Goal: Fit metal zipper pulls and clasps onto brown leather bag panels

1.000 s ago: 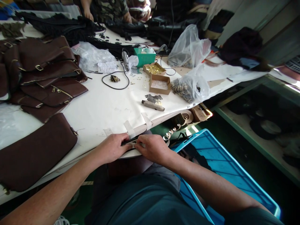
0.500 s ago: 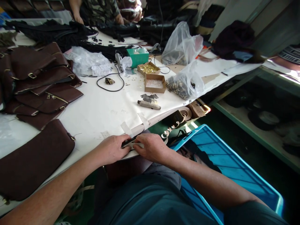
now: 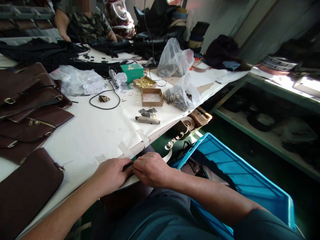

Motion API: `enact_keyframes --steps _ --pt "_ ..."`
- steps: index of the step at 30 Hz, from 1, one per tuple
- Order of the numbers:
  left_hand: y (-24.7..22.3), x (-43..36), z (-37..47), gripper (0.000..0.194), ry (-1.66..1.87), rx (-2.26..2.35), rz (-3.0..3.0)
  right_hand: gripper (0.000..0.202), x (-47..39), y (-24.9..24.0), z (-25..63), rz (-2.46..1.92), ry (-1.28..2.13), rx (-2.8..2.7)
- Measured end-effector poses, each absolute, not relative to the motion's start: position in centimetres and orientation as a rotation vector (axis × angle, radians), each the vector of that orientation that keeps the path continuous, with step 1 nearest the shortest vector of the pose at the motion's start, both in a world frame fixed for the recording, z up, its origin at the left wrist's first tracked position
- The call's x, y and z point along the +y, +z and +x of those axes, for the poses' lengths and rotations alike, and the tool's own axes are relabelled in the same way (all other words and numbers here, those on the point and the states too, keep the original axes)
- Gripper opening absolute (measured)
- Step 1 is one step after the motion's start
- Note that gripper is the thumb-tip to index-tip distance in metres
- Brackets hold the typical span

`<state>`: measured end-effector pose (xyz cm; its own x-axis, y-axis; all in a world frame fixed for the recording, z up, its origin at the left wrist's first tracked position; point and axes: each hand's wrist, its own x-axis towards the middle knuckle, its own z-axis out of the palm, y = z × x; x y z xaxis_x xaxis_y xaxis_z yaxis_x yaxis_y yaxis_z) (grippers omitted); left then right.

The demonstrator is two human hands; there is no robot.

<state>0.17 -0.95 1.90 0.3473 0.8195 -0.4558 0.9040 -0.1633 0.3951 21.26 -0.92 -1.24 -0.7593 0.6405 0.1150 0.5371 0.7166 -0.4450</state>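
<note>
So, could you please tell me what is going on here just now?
Someone's left hand and right hand are close together at the edge of the white table, pinching a narrow piece mostly hidden from view. A pale curled strip runs from beside the right hand to a roll beyond the table's edge. A brown pouch lies on the table to the left; a blue crate stands to the right.

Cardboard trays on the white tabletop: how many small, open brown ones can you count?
2. The tray of gold-coloured pieces sits beside the green box; the tray of pale pieces is just nearer the person. Others could be hidden behind the bags.
</note>
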Motion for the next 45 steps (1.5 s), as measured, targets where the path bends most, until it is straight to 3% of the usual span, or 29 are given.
enact_keyframes --steps 7,20,26,28,32,34,39,45 --pt "2.4 -2.2 1.5 0.03 -0.211 1.418 2.08 0.02 -0.8 0.5 24.2 -0.592 0.636 -2.692" --pt "3.6 -3.3 4.7 0.028 -0.306 1.418 2.277 0.018 -1.5 1.1 27.1 -0.625 0.807 -2.601" --pt "2.1 -1.8 3.0 0.031 -0.476 1.595 2.277 0.024 -2.3 5.2 28.3 -0.294 1.4 -2.232" --pt "1.5 -1.6 2.2 0.033 -0.464 1.623 2.256 0.028 -1.8 6.0 29.2 -0.394 1.467 -2.08" --pt "1.0 -2.2 1.8 0.028 -0.304 1.506 2.283 0.038 1.0 2.1 31.4 -1.244 1.304 -1.643" --pt "0.9 -2.5 1.8 0.027 -0.31 1.513 2.287 0.043 2.7 -1.6 32.4 -1.451 1.249 -1.492" --pt "0.6 -2.9 1.1 0.032 -0.274 1.534 2.232 0.05 6.1 -8.9 33.2 -1.597 1.146 -1.354" --pt "0.5 -2.8 0.3 0.032 -0.175 1.573 2.163 0.059 9.5 -12.5 32.3 -1.607 1.136 -1.298"
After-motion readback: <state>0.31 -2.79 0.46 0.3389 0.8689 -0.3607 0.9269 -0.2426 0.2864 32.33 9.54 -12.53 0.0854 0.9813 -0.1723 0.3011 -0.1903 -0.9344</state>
